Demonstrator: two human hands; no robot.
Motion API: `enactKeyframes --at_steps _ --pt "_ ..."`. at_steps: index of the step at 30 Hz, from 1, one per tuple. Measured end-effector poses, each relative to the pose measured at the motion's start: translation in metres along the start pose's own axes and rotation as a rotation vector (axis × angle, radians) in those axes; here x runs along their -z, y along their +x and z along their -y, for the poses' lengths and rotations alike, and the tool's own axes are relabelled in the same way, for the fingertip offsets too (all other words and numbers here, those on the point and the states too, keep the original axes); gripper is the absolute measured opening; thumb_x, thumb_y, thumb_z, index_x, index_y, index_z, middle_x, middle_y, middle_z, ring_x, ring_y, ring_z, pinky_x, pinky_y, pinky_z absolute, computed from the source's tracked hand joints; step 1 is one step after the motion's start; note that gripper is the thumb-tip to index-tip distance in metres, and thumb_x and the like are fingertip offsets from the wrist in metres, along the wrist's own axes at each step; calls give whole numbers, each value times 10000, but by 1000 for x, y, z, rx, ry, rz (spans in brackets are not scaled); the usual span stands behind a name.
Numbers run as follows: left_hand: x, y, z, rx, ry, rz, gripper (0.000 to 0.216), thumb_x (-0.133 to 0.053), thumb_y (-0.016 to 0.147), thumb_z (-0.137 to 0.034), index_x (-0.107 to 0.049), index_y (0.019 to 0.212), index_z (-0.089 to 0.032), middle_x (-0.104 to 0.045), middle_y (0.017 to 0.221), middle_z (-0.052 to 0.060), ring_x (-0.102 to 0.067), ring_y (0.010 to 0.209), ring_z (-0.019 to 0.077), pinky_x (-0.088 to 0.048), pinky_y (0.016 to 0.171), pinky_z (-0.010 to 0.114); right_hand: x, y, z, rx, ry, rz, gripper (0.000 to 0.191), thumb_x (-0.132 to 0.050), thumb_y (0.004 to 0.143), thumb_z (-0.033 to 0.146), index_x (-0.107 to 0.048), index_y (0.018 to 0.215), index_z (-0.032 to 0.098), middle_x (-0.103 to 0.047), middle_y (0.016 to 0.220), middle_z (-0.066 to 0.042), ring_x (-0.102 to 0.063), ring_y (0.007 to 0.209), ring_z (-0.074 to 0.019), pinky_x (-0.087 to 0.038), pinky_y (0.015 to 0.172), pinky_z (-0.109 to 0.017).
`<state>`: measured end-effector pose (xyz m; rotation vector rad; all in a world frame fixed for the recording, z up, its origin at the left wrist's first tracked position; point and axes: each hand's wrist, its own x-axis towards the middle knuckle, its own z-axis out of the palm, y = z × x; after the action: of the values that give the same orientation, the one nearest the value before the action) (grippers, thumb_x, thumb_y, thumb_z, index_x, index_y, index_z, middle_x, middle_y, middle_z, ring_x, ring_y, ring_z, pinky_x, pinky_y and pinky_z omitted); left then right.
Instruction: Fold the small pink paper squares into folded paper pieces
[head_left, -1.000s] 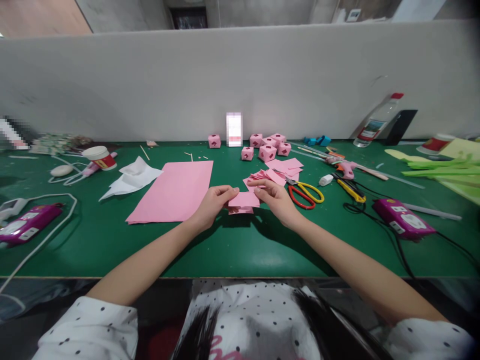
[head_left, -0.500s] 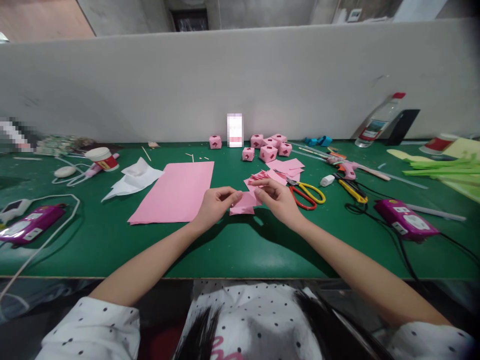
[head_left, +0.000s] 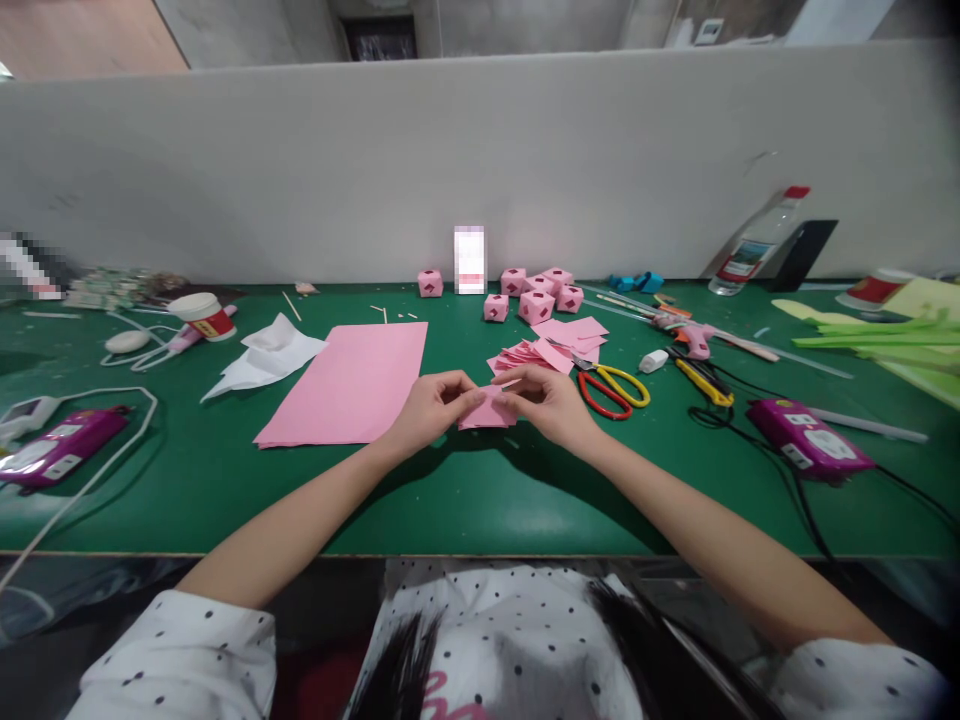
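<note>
Between my hands is a small piece of folded pink paper (head_left: 487,411), held just above the green table. My left hand (head_left: 438,408) pinches its left side between thumb and fingers. On the right side, my right hand (head_left: 544,400) grips it the same way, with the thumb near the middle. The fingers cover part of the paper, so its folds are only partly visible. Behind my right hand lies a pile of pink paper pieces (head_left: 529,355). To the left of my left hand rests a stack of large pink sheets (head_left: 352,385).
Several folded pink paper cubes (head_left: 537,306) stand near the partition beside a phone (head_left: 470,260). Scissors (head_left: 616,388), a yellow cutter (head_left: 705,382) and a glue gun (head_left: 697,340) lie to the right. A white tissue (head_left: 266,355) and a paper cup (head_left: 202,316) are left. Purple power strips (head_left: 810,438) sit at both sides.
My right hand has moved slightly left and its fingers have closed further on the paper. The paper's upper flap now lies nearer the lower part, making a more compact shape.
</note>
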<state>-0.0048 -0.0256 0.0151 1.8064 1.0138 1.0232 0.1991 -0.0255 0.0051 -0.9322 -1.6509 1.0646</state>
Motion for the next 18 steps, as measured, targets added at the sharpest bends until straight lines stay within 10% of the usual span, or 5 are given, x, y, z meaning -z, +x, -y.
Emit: enactKeyframes --at_steps 8,13,18 --pt "1 4 3 327 -435 41 276 -689 785 -404 -613 744 -142 -594 639 4 -571 551 111 -479 555 235 8 2 -2 88 30 143 342 -576 809 192 -695 1129 217 -692 1113 -67 -661 935 -187 -548 814 -339" --pt "-3 4 3 443 -552 170 304 -692 806 -431 -680 843 -130 -647 679 32 -608 574 111 -489 567 215 -1 -1 -1 85 -74 12 166 -684 788 305 -734 895 188 -709 856 -50 -659 800 -195 -534 744 -329" --pt "-6 4 6 255 -542 49 665 -483 827 -729 -670 1017 -120 -717 921 131 -676 690 172 -515 590 256 -1 2 1 -56 142 -51 303 -729 768 471 -684 829 178 -721 762 -43 -665 709 -177 -523 676 -298"
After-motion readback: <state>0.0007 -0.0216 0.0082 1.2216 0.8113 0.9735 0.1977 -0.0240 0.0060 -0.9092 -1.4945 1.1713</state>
